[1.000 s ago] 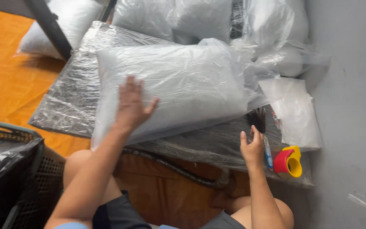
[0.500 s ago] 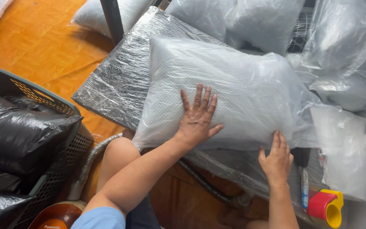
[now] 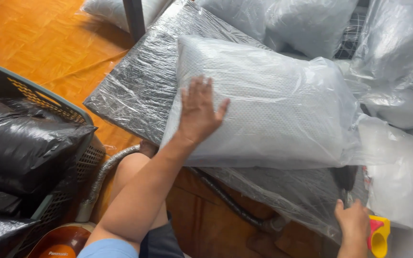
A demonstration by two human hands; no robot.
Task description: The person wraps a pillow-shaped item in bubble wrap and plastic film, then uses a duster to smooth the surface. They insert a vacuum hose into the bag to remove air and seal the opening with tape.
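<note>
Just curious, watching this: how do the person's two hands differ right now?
The left hand lies flat, fingers spread, on the bagged pillow; the right hand is curled low at the frame's edge by the red and yellow tape dispenser, off the pillow. Both are bare.

Pillow-packing workroom: plastic-bagged pillows (image 3: pixel 273 100) heaped on an orange floor (image 3: pixel 48 43)

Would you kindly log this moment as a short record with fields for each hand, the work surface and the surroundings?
left hand: the left hand lies flat, fingers together, on the bagged white pillow
right hand: the right hand is low at the board's near edge, beside the red and yellow tape dispenser; grip unclear
surface: plastic-wrapped dark board under the pillow
left side: basket with black bags
floor: orange sheet
</note>
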